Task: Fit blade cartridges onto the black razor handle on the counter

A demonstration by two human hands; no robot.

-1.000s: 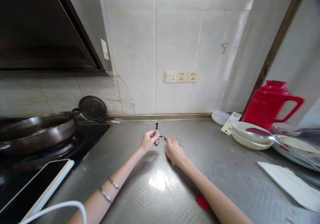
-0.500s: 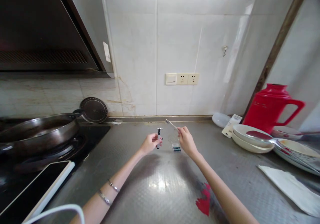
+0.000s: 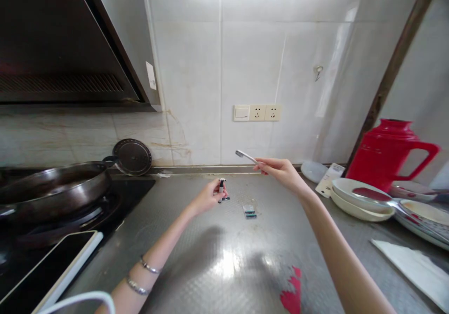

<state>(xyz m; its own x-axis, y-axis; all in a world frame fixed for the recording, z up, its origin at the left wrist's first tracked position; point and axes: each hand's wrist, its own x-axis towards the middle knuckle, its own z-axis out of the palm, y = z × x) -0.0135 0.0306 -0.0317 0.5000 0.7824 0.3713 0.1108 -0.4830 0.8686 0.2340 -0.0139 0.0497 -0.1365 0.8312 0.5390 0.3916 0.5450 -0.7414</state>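
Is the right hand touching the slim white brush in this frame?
Touching. The head view shows the right hand with fingertips closed on the handle end of the slim white brush, its bristled end sticking out.

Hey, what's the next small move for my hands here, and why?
I'd probably lower the brush a little toward the small tool. Your right hand holds the brush raised, its head pointing toward your left side, while your left hand holds the tool lower, with a visible gap between them.
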